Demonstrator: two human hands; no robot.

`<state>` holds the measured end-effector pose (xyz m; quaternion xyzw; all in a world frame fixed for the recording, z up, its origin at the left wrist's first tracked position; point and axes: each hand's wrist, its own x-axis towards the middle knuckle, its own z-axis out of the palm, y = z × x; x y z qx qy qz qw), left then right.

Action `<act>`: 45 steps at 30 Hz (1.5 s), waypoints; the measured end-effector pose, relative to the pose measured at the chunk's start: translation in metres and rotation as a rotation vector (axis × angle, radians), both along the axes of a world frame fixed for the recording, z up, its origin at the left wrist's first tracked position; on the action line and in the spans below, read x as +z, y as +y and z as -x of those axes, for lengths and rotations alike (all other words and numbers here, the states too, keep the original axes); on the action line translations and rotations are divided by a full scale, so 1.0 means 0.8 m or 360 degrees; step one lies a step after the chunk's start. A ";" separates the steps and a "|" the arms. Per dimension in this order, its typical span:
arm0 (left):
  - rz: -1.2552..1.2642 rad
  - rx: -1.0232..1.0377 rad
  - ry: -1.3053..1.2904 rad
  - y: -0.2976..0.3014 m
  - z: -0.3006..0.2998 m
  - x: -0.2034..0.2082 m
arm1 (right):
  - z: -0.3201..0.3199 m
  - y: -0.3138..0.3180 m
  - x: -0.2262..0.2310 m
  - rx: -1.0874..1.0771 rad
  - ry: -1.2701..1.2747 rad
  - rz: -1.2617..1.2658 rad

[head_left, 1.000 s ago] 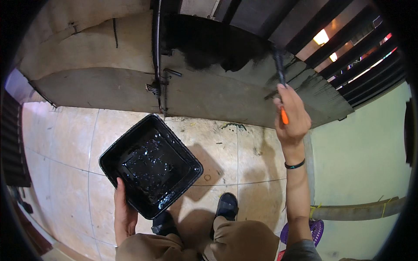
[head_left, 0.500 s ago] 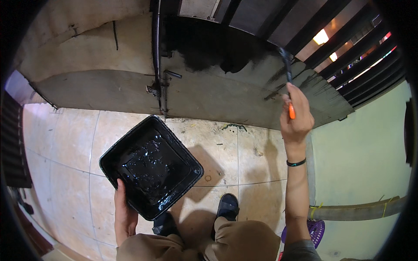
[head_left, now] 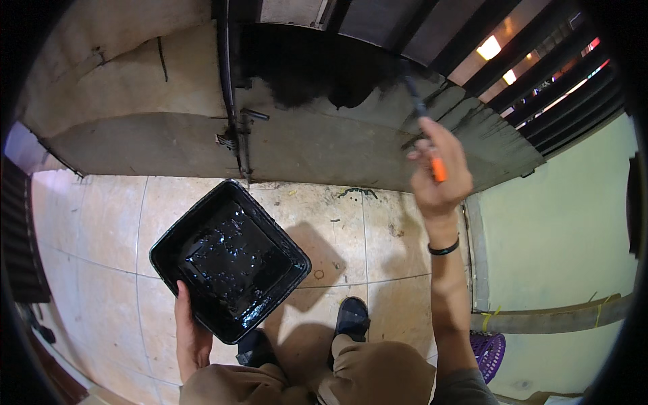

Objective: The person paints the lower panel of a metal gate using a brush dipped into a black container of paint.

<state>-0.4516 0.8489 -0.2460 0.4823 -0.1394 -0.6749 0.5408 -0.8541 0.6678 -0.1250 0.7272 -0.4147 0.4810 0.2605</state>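
Observation:
My left hand [head_left: 192, 334] grips the lower left edge of a square black tray [head_left: 229, 260], its thumb over the rim. Wet, glossy black paint coats the inside of the tray. My right hand [head_left: 440, 169] is closed around a paintbrush [head_left: 416, 98] with an orange handle end; its dark, slightly blurred head meets the upper part of a grey metal gate panel [head_left: 324, 148]. Fresh black paint [head_left: 310, 64] covers the panel's top, with a ragged lower edge and streaks to the right.
Dark slanted bars [head_left: 472, 47] rise above the panel. A latch bolt [head_left: 246, 138] sits at the gate's middle seam. Paint spots mark the tiled floor [head_left: 101, 229]. A pale green wall [head_left: 553, 223] stands at right, with a purple basket [head_left: 487, 354] near its foot.
My right hand and the paintbrush have moved left along the panel, the brush head now closer to the black painted area. The tray stays in my left hand, and the view has shifted slightly.

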 end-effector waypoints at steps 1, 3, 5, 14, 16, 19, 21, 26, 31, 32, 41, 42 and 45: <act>-0.0014 0.0006 0.0007 0.002 -0.001 0.001 | 0.015 0.000 -0.003 -0.0007 -0.0154 -0.0018; -0.0017 0.0011 0.0011 0.004 -0.003 -0.001 | 0.043 0.007 0.000 -0.0115 -0.0520 -0.0116; 0.0004 0.0008 0.0002 0.006 -0.005 -0.006 | 0.049 0.013 -0.001 -0.0227 -0.0713 -0.0140; -0.0015 -0.0041 -0.0042 -0.002 -0.001 -0.003 | -0.056 0.001 -0.017 -0.0014 -0.0152 -0.0046; -0.0039 -0.0014 -0.0044 -0.001 0.002 0.001 | -0.062 -0.001 -0.012 0.0008 -0.0184 -0.0076; -0.0023 -0.0020 -0.0011 0.001 0.000 0.000 | -0.037 -0.007 -0.009 0.0081 -0.0592 -0.0142; -0.0006 -0.0007 0.0004 0.003 -0.003 -0.001 | -0.012 0.003 -0.004 -0.0036 -0.0949 -0.0229; 0.0000 0.0013 -0.0007 0.008 -0.009 -0.002 | -0.009 0.011 -0.007 -0.0254 -0.0890 -0.0059; -0.0009 0.0006 -0.0008 0.004 -0.007 -0.001 | -0.089 -0.018 -0.013 -0.0124 -0.0328 0.0015; -0.0018 0.0007 -0.0001 0.005 -0.007 0.001 | -0.112 -0.021 -0.009 -0.0020 -0.0316 -0.0017; -0.0040 0.0085 0.0111 0.010 -0.006 0.009 | -0.066 -0.014 0.009 -0.0008 -0.0419 -0.0105; -0.0046 0.0102 0.0106 0.011 -0.007 0.009 | -0.066 -0.005 0.008 -0.0046 -0.0423 -0.0105; -0.0064 0.0124 0.0096 0.013 -0.009 0.008 | -0.071 0.009 0.008 -0.0128 -0.0306 -0.0071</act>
